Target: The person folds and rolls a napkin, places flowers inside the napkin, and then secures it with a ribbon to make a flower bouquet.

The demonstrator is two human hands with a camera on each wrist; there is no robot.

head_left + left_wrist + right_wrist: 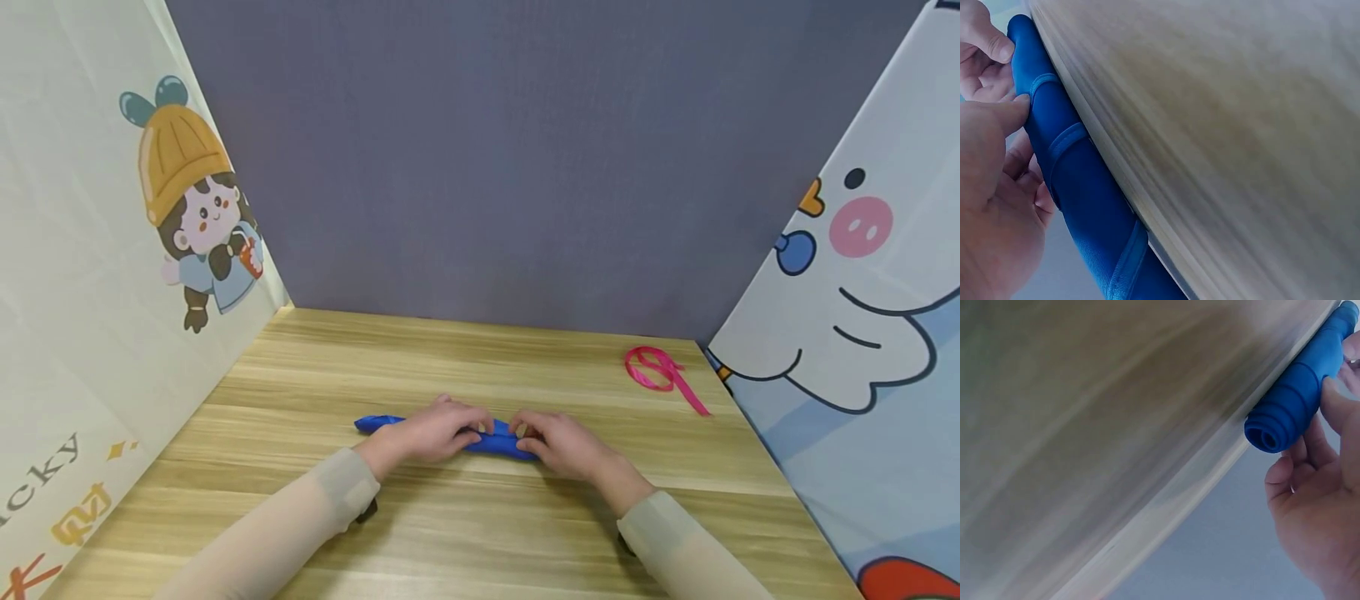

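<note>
A rolled blue cloth lies on the table, running left to right in front of the person, its narrow left end poking out past the left hand. The left wrist view shows raised seams slanting round it; the right wrist view shows its right end, coiled in a spiral.

The left hand holds the roll near its middle, thumb on the near side and fingers bent over it. The right hand pinches it near the right end, thumb and fingers close together. The far fingertips are partly hidden, so I cannot tell how firmly either hand presses.

Both arms wear pale sleeves. Beyond the right hand, near the back right corner of the wood-grain table, lies a looped pink ribbon. A grey wall stands behind, with a cartoon child on the left panel and a white cartoon bird on the right one.
</note>
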